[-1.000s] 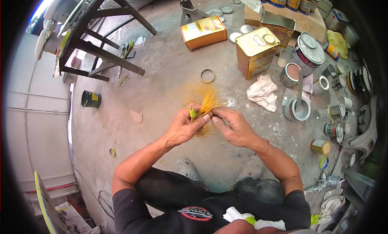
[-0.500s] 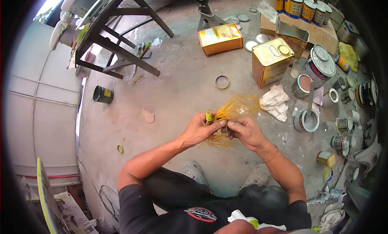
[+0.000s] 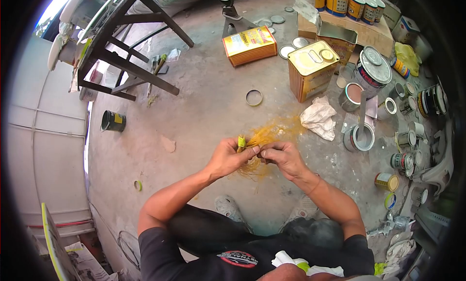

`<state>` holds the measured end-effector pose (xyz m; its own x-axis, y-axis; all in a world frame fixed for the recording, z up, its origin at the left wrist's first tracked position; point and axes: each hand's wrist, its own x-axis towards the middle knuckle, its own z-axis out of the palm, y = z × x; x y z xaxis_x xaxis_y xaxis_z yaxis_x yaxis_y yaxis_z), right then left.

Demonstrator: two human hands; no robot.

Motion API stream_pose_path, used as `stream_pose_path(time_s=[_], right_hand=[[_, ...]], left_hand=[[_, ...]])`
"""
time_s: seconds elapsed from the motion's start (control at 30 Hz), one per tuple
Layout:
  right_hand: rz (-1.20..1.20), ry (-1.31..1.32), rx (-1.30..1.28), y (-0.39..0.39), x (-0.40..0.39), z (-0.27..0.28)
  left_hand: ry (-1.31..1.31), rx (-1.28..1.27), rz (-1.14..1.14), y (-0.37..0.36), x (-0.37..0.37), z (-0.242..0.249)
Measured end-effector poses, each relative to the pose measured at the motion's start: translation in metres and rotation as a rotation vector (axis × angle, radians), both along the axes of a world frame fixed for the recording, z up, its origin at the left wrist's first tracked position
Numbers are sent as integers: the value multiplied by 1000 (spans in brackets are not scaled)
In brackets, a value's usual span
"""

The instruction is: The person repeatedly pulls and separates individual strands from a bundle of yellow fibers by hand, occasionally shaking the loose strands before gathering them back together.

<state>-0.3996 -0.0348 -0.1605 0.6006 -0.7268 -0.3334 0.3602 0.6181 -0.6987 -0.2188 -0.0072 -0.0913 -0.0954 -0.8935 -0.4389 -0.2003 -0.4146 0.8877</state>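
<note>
A loose bundle of yellow straw-like fibres [image 3: 277,130] is held over the floor in front of me, bound at one end with yellow-green tape [image 3: 241,141]. My left hand [image 3: 227,157] is closed around the bundle near the taped end. Beside it, my right hand [image 3: 286,160] is pinched shut, thumb and fingers at the strands close to my left fingertips. The fibres fan out above and to the right, and more strands hang below my hands. What exactly lies between my right fingertips is too fine to make out fully.
A crumpled white cloth [image 3: 319,118] lies just right of the fibres. Thinner tins [image 3: 313,80], an open can with a stirring stick [image 3: 359,137] and several paint cans crowd the right. A dark can [image 3: 113,121] lies at left, below a dark stand [image 3: 136,63].
My view has shifted, so the surroundings sit a little further left. Both hands keep hold of the fibres; my right fingers have moved slightly against the strands.
</note>
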Motion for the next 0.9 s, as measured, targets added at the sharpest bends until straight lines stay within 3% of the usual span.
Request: stream_pose_path(time_s=[0.07,0.13,0.23,0.3,0.37,0.43,0.5,0.57,0.63,0.73,0.8,0.9], right_hand=[[-17,3,13,4,2,-1],[-60,-21,49,6,5,1],[-26,113,19,11,3,-26],[47,646,-415,10,-15,-42],[48,958,-879,23,-47,-102],[98,1191,-871,34,-94,-151],[78,1346,-707,15,-124,-140],[-51,1276,-690,-16,-127,-110],[-249,1014,-780,-34,-99,-50],[-292,715,-1039,-31,-56,38],[-300,580,-1249,-24,-38,73],[-186,492,-1317,-15,-16,76]], left_hand=[[16,11,30,0,1,1],[170,13,209,-9,12,4],[322,-199,375,-24,37,20],[301,-426,519,-36,66,39],[179,-668,652,-42,126,75],[73,-794,726,-36,148,94],[-72,-484,611,-21,141,97],[-93,-289,390,-16,115,72],[38,-151,324,-15,86,51],[21,-50,218,-7,51,53],[-141,20,109,5,37,55],[-184,20,111,25,18,46]])
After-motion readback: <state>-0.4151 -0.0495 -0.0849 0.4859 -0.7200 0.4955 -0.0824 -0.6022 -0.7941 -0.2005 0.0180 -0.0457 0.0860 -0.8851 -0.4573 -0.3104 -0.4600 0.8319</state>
